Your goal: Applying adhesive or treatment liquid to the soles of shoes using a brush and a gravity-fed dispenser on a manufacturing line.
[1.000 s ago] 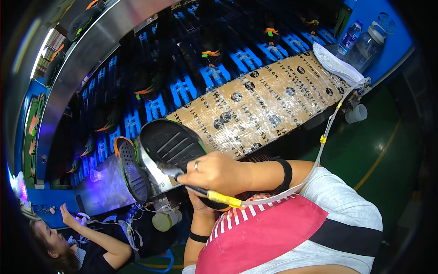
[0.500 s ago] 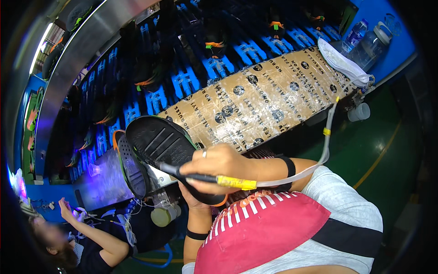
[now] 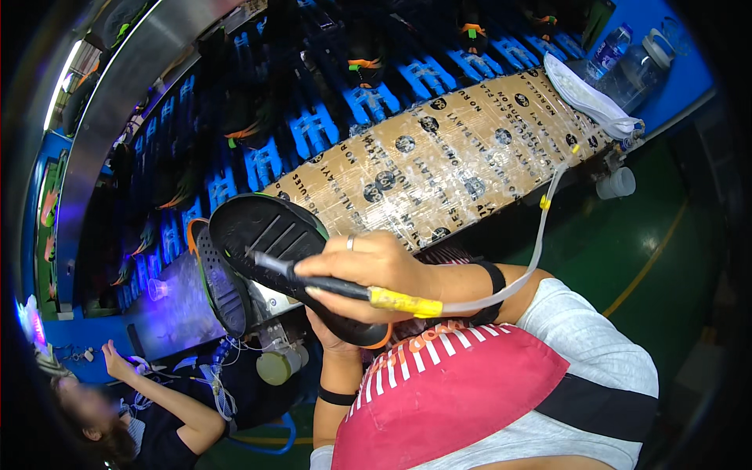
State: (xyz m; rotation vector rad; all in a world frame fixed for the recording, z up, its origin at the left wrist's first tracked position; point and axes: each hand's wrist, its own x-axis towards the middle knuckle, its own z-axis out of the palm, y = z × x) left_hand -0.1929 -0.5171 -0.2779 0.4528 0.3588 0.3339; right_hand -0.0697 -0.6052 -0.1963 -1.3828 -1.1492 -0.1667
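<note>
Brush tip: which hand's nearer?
Right. The right hand grips the brush handle, just behind the brush tip; the left hand is farther off, at the sole's near end.

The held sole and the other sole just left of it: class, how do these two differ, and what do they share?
The held sole is in the left hand, while no hand touches the other sole. The held sole's orange end points toward the person; the other sole's points away. The held sole looks larger in the picture than the other sole. Both are dark and elongated, with orange at one end.
</note>
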